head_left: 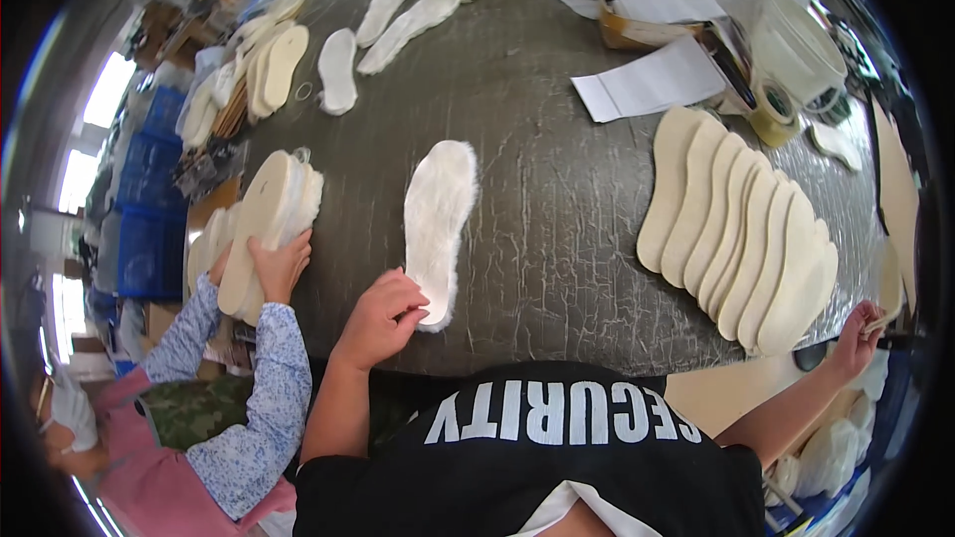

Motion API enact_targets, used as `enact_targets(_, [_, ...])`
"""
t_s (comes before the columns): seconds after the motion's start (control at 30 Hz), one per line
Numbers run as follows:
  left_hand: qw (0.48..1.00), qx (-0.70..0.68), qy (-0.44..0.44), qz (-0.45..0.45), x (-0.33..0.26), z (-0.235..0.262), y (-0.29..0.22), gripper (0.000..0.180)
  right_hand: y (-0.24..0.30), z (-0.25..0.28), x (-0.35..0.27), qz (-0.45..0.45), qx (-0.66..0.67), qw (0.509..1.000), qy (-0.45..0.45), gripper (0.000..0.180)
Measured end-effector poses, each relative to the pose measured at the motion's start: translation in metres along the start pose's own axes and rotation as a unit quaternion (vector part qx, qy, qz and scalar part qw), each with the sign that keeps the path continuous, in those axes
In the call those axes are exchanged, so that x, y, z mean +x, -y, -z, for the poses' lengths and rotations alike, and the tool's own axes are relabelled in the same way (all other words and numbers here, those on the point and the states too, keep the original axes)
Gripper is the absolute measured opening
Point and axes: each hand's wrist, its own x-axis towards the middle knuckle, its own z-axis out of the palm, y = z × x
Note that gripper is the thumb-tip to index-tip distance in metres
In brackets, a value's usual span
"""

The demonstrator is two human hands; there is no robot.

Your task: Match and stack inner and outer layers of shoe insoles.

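A white fleecy insole (439,219) lies lengthwise on the dark table in front of me. My left hand (383,316) is at its heel end, with thumb and fingers pinched together over the edge. At the far right, my right hand (859,338) is closed on a thin cream piece (887,293) that looks like an insole seen nearly edge-on; part of it blends into the background. Between this hand and the fleecy insole, a fanned row of cream insoles (686,204) overlaps on the table.
A co-worker's hands (282,267) hold a stack of insoles (261,209) at the left table edge. More white insoles (338,70) lie farther back. White paper (652,80), a basket (622,32), a clear bucket (796,45) and a tape roll (774,114) occupy the back right.
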Motion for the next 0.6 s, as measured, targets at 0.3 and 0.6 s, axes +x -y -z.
enact_targets(0.3, [0.946, -0.268, -0.12, 0.135, -0.021, -0.008, 0.011, 0.035, -0.326, -0.024, -0.203, -0.519, -0.191, 0.776, 0.302, 0.028])
enact_targets(0.6, [0.729, -0.676, -0.064, 0.094, 0.012, -0.004, -0.002, 0.078, -0.434, -0.005, -0.271, -0.662, -0.422, 0.294, 0.545, 0.034])
